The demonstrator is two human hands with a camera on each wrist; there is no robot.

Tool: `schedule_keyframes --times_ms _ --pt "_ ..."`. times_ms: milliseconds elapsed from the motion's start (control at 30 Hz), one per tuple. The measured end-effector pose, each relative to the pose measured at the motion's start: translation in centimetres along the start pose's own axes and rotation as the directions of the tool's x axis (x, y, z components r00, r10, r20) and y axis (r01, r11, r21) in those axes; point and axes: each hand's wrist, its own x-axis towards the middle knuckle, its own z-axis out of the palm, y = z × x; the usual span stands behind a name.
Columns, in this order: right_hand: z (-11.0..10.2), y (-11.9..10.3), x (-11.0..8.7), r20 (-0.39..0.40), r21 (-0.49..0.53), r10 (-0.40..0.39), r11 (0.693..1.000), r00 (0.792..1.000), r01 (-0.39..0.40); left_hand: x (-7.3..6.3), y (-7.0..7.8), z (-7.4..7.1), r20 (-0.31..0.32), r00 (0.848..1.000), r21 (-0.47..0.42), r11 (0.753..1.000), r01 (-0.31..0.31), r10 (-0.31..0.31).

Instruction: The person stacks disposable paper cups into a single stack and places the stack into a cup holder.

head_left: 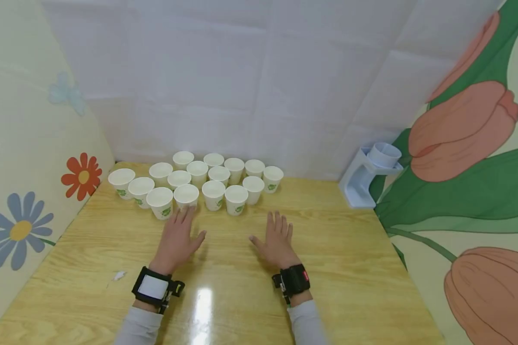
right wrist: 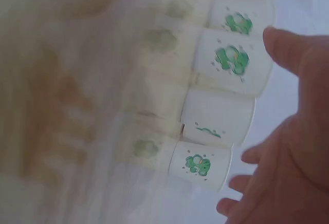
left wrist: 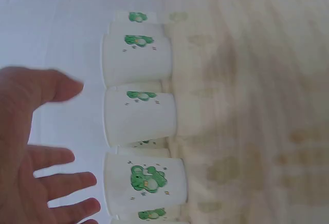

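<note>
Several white paper cups stand upright, mouths up, in staggered rows at the back left of the table; one front cup (head_left: 159,203) shows a green print. My left hand (head_left: 178,239) reaches toward the front row with fingers straight, its fingertips overlapping the lower part of a cup (head_left: 186,195) in the head view. In the left wrist view, green bear prints show on the cups (left wrist: 139,118) beyond the spread fingers. My right hand (head_left: 278,242), fingers extended and thumb out, is over the table in front of the right-end cups (head_left: 273,179). Nothing is held by either hand.
A pale blue plastic holder (head_left: 357,184) with a round cup-like top (head_left: 384,155) stands at the back right of the wooden table (head_left: 349,268). A small white scrap (head_left: 119,275) lies at the left. A white cloth (head_left: 224,81) hangs behind; flowered sheets flank both sides.
</note>
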Motion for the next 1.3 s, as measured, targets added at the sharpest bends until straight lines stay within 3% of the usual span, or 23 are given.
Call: schedule_keyframes --times_ms 200,367,633,833,1033,1300 --pt "-2.0 2.7 1.1 -0.039 0.084 0.001 0.996 0.999 0.002 2.0 0.3 -0.8 -0.188 0.981 -0.07 0.996 -0.053 0.039" --pt "-3.8 5.2 2.0 -0.05 0.104 0.026 0.994 0.998 -0.021 3.6 0.3 -1.0 -0.222 0.971 -0.047 0.993 -0.105 0.092" --pt "-5.9 10.0 3.3 -0.177 0.105 0.046 0.994 0.983 -0.027 6.1 0.6 -0.2 -0.149 0.984 -0.093 0.989 -0.115 0.1" --pt "-8.0 12.8 4.2 -0.253 0.159 0.138 0.982 0.957 -0.1 7.8 1.0 0.7 -0.091 0.989 -0.103 0.987 -0.127 0.118" --pt "-10.5 16.3 5.2 -0.298 0.281 0.264 0.943 0.917 -0.181 10.1 1.7 2.0 -0.007 0.986 -0.081 0.983 -0.166 0.166" --pt "-12.7 20.7 7.8 -0.407 0.428 0.33 0.893 0.852 -0.141 11.9 2.4 3.4 0.068 0.984 -0.035 0.986 -0.161 0.163"
